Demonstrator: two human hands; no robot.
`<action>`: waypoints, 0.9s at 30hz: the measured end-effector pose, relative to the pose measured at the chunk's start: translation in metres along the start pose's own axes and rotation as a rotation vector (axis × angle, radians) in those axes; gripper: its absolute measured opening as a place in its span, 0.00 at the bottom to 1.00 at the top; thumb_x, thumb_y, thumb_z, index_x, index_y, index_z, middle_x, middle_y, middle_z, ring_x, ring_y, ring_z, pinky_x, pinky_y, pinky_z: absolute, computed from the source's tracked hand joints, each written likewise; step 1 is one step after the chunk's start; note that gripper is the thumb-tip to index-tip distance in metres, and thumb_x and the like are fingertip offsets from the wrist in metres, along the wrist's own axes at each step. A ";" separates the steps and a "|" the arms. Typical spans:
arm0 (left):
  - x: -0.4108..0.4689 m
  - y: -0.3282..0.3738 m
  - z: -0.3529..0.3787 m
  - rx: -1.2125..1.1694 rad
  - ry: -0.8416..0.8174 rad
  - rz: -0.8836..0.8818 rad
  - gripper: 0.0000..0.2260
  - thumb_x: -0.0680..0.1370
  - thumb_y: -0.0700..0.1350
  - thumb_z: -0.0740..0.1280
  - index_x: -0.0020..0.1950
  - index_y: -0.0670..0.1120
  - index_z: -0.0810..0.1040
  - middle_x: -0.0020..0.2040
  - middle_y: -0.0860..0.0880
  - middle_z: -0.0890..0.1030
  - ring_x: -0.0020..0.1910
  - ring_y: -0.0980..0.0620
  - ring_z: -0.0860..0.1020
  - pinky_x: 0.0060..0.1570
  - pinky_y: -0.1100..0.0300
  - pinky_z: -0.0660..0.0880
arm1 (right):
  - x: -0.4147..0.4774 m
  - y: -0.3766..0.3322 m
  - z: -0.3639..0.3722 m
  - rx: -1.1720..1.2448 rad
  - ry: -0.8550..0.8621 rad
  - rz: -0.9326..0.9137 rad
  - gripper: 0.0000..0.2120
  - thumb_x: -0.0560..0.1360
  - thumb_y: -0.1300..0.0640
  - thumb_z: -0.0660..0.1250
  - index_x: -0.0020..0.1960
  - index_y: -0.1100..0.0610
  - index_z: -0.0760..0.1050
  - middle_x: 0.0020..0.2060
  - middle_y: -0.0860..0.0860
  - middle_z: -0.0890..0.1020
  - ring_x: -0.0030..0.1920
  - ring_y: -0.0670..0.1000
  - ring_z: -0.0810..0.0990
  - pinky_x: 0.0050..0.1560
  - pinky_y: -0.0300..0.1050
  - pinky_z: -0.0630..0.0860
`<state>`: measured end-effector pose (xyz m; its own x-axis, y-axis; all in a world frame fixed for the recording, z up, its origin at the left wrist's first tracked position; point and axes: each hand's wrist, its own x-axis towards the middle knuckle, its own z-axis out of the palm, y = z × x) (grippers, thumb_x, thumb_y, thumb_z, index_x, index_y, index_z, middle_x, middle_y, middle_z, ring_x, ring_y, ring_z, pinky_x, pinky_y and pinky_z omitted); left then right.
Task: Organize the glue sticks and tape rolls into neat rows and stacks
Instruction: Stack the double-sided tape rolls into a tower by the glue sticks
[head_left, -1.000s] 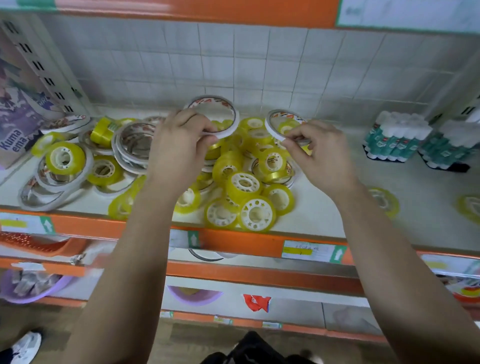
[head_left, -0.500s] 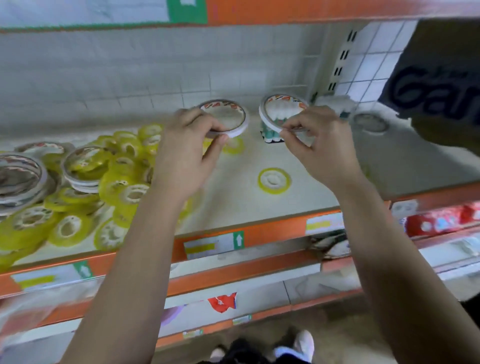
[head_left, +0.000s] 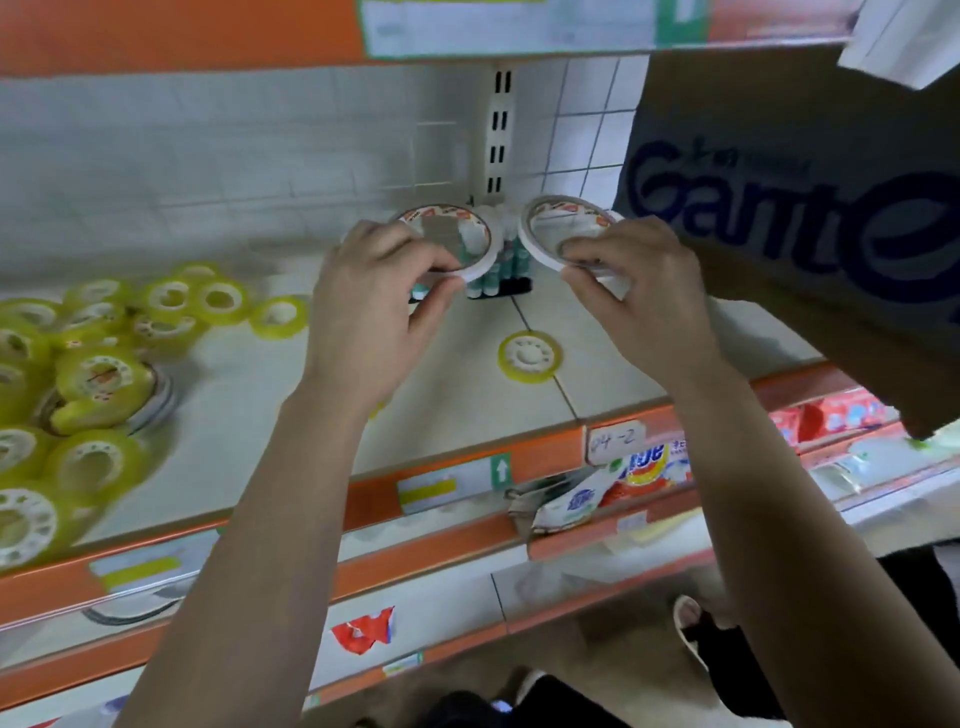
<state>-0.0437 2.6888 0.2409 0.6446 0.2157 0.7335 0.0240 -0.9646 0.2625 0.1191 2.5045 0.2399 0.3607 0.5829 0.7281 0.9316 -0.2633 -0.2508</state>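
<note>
Head — left fingers (head_left: 410, 254) pinch left tape ring (head_left: 483, 254) — right fingers (head_left: 589, 254), right ring (head_left: 525, 231).

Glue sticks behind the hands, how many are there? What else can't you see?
Head view only:
- Glue sticks: count hidden by the left hand, right hand and the white tape rings they hold.
- Yellow tape pile: blurred, cut off by the left edge.
- Dark bag: covers the shelf's right end; its lettering runs off frame.
</note>
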 end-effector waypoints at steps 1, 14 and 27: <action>0.003 0.005 0.008 -0.001 0.000 -0.006 0.08 0.77 0.48 0.69 0.48 0.44 0.83 0.45 0.46 0.80 0.48 0.42 0.76 0.45 0.49 0.73 | -0.001 0.010 -0.004 -0.001 -0.004 0.003 0.08 0.76 0.57 0.69 0.51 0.59 0.83 0.46 0.53 0.83 0.49 0.52 0.77 0.53 0.33 0.66; 0.027 0.045 0.080 0.030 -0.004 -0.097 0.09 0.76 0.46 0.68 0.49 0.42 0.83 0.45 0.45 0.82 0.47 0.41 0.76 0.48 0.51 0.72 | -0.004 0.121 -0.015 0.043 -0.054 0.085 0.07 0.74 0.57 0.70 0.49 0.58 0.83 0.44 0.53 0.82 0.48 0.54 0.76 0.47 0.39 0.66; 0.003 0.040 0.097 0.077 0.056 -0.092 0.06 0.77 0.41 0.71 0.48 0.39 0.83 0.43 0.44 0.81 0.44 0.41 0.76 0.46 0.51 0.72 | 0.022 0.164 0.055 0.065 -0.355 0.113 0.06 0.73 0.57 0.70 0.45 0.59 0.83 0.42 0.55 0.83 0.47 0.60 0.78 0.51 0.53 0.73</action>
<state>0.0332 2.6361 0.1923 0.5936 0.3100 0.7426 0.1413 -0.9486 0.2830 0.2826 2.5164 0.1797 0.4438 0.7861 0.4303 0.8820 -0.2981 -0.3650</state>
